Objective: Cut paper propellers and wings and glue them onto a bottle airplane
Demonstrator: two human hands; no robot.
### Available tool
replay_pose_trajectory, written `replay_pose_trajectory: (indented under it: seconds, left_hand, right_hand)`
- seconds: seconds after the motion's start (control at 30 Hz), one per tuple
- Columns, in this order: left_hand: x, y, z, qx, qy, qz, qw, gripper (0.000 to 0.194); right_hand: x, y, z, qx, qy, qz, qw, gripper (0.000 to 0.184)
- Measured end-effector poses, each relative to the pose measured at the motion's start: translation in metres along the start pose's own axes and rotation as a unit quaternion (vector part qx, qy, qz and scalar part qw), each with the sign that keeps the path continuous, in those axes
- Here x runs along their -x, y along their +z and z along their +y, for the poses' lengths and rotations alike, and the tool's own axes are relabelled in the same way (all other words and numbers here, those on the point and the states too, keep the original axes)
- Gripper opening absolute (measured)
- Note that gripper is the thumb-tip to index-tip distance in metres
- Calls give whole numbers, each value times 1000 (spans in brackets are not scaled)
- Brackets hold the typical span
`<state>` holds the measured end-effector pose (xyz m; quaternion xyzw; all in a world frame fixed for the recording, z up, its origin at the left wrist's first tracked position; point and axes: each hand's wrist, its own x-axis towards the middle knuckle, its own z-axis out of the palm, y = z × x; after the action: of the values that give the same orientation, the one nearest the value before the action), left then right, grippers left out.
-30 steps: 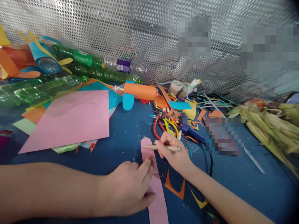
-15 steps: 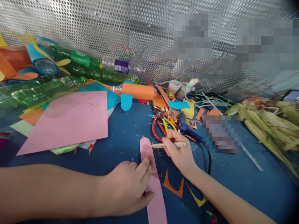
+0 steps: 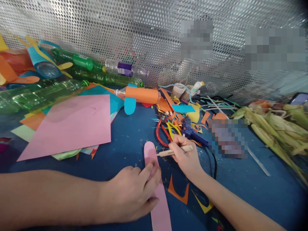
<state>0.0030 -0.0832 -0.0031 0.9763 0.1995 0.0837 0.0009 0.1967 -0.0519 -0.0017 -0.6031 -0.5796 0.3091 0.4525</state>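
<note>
A long pink paper strip (image 3: 161, 199) with a rounded far end lies on the blue table. My left hand (image 3: 134, 189) rests across it, bent fingers holding it down, with the thumb lower on the strip. The fingers hide part of its middle. In my right hand (image 3: 185, 157) is a beige pen (image 3: 168, 152), pinched between thumb and fingers. Its tip points left and is at the strip's right edge, near the rounded end; whether it touches cannot be made out. Red-handled scissors (image 3: 158, 133) lie just beyond my right hand.
Stacked coloured sheets topped by pink paper (image 3: 79, 125) lie left. Green bottles (image 3: 50, 93) and an orange-wrapped bottle (image 3: 143, 94) stretch along the back, before a perforated metal wall (image 3: 156, 38). A blue glue gun (image 3: 194, 133), orange offcut (image 3: 178, 192) and corn husks (image 3: 271, 128) lie right.
The pen tip has moved slightly down along the strip's right edge, and the pen tilts more. The fingers of my left hand have shifted a little to the right across the strip.
</note>
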Motion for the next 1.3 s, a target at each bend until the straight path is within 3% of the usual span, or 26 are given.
replay_pose_trajectory:
  seconds: [0.13,0.27,0.4,0.5,0.6,0.67,0.73,1.03,1.2,1.3]
  left_hand:
    - [0,1,-1,11,-6,-3,1000,44]
    - [-1,-2,-5,22,0,0,1000,38]
    - [-6,-7,-19,117,-19,57,991,27]
    - [-11,-9,-34,269,-117,118,949,22]
    - [-15,-9,-45,408,-228,128,875,18]
    - [-17,-7,-50,459,-269,132,836,17]
    - [-19,-5,-52,479,-282,135,820,14]
    - [-21,-1,-48,460,-245,127,844,18]
    - [-18,-5,-48,486,-221,105,839,24]
    - [-17,-11,-46,514,-215,108,823,17]
  right_hand:
    - [1,0,0,-27,14,6,1000,30]
    - [-6,0,7,-179,19,64,982,31]
    - [-15,2,13,-285,18,94,954,28]
    - [-13,2,12,-287,10,55,956,27]
    - [-5,0,7,-289,-11,-14,957,20]
    - [1,0,3,-274,-28,-59,959,18]
    - [6,0,-1,-240,-43,-88,966,19]
    - [10,4,-7,-185,-58,-121,974,22]
    - [9,6,-3,-132,-54,-143,979,19]
    - [7,8,-3,-125,-29,-173,977,18]
